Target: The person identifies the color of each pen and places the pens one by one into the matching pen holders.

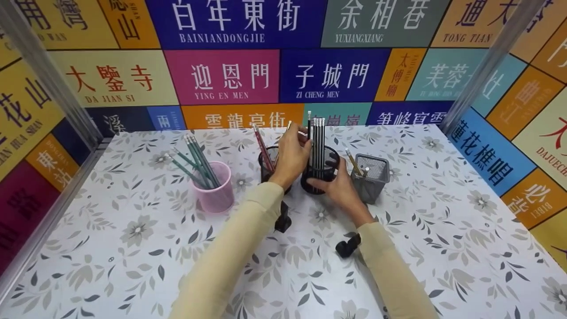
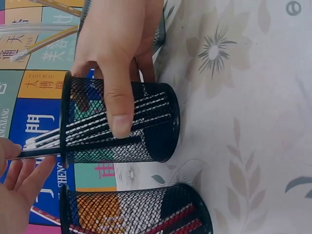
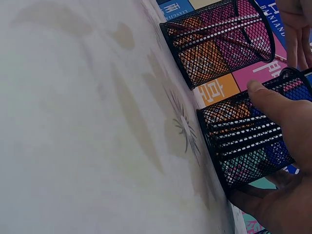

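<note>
My right hand (image 1: 343,188) holds a round black mesh pencil cup (image 2: 158,132) by its side, the thumb laid across the mesh. Several black-and-white striped pencils (image 1: 320,141) stand inside it. At the cup's mouth my left hand (image 1: 292,153) pinches the upper part of one black pencil (image 1: 309,126), whose lower part is inside the mesh. Just left of this cup stands a second black mesh cup (image 3: 219,46) with red pencils (image 1: 261,144), partly hidden behind the left hand in the head view.
A pink cup (image 1: 217,199) with several green pencils (image 1: 201,161) stands on the left. To the right, a square grey mesh holder (image 1: 374,186) contains a yellow pencil (image 1: 353,160). The flower-patterned tabletop (image 1: 133,266) meets a wall of coloured signs (image 1: 221,75) behind.
</note>
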The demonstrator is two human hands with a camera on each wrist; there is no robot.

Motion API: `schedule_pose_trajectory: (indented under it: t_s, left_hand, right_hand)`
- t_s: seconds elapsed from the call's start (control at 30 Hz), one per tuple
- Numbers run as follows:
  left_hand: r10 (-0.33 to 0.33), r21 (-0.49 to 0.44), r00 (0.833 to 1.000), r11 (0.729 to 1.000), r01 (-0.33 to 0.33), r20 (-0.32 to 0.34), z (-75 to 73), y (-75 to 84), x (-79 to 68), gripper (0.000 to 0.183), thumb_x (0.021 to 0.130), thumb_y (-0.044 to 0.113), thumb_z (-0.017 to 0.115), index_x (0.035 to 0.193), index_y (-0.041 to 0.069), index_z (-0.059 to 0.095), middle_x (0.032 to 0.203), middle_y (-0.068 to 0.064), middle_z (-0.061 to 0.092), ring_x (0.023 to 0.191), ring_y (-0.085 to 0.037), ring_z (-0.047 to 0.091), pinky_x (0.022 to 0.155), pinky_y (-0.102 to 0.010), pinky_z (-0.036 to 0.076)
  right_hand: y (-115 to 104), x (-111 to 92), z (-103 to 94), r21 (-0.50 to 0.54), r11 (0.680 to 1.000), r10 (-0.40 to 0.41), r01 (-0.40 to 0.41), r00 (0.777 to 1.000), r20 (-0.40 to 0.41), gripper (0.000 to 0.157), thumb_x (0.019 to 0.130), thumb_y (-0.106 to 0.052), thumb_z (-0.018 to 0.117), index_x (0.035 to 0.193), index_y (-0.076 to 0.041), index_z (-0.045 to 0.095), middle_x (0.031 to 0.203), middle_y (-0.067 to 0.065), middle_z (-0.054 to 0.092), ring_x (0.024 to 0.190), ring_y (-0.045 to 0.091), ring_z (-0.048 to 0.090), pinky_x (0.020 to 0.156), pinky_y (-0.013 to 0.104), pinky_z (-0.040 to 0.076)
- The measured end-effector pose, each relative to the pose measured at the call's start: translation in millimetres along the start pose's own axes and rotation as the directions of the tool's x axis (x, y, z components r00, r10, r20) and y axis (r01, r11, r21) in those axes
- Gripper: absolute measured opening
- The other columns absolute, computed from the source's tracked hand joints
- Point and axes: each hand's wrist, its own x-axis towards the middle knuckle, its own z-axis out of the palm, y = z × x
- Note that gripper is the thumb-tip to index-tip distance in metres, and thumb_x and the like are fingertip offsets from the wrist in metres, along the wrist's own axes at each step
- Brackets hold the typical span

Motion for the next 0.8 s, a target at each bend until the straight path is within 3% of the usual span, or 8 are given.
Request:
schedule_pose_trajectory:
  t_s: [0.1,0.33,0.43,0.57,0.8]
  left_hand:
    - [-0.018,0.016,1.0,1.0,0.018,0.0,2.0,-2.3,-0.6,0.023,0.093,0.002,0.066,0.115,0.0,0.062,0.1,-0.017,0.071,0.09,-0.026,0.069,0.077,-0.028,0.057]
    - [0.013,0.089,0.998,0.996,-0.008,-0.057,8.2,-3.3,-1.4,0.023,0.087,0.0,0.071,0.11,-0.003,0.069,0.095,-0.018,0.072,0.093,-0.029,0.067,0.086,-0.034,0.054]
    - [0.021,0.124,0.999,0.992,-0.015,-0.047,9.1,-2.4,-2.3,0.022,0.087,0.0,0.072,0.109,-0.004,0.071,0.094,-0.018,0.072,0.091,-0.029,0.067,0.083,-0.033,0.055]
    - [0.027,0.199,1.0,0.98,-0.024,-0.011,9.5,-1.1,-4.5,0.021,0.088,0.002,0.071,0.109,-0.003,0.073,0.094,-0.017,0.072,0.091,-0.028,0.067,0.083,-0.033,0.056]
    - [-0.011,0.312,0.994,0.95,-0.023,0.107,10.8,3.9,-8.0,0.023,0.093,0.005,0.065,0.115,0.001,0.072,0.105,-0.017,0.07,0.102,-0.028,0.068,0.091,-0.035,0.057]
  right_hand:
    - [0,0,-0.2,-0.004,1.0,-0.001,0.001,1.0,0.011,0.101,0.079,-0.039,0.084,0.152,-0.013,0.02,0.147,0.019,0.048,0.14,0.035,0.044,0.122,0.048,0.03]
    - [1,0,-0.9,-0.014,1.0,0.007,-0.007,1.0,0.015,0.101,0.078,-0.042,0.084,0.151,-0.015,0.02,0.148,0.019,0.048,0.14,0.036,0.044,0.122,0.049,0.03]
    - [0,0,-0.9,-0.02,1.0,0.003,-0.003,1.0,0.009,0.1,0.078,-0.042,0.084,0.151,-0.015,0.021,0.147,0.019,0.048,0.139,0.036,0.044,0.122,0.049,0.031]
    - [0,-1,-0.2,-0.023,1.0,0.002,-0.002,1.0,0.0,0.099,0.079,-0.041,0.084,0.151,-0.015,0.021,0.147,0.019,0.048,0.138,0.035,0.045,0.121,0.048,0.032]
    - [2,0,1.2,0.007,0.999,-0.035,0.035,0.999,-0.002,0.098,0.08,-0.039,0.084,0.151,-0.013,0.022,0.147,0.018,0.047,0.138,0.032,0.044,0.122,0.044,0.03]
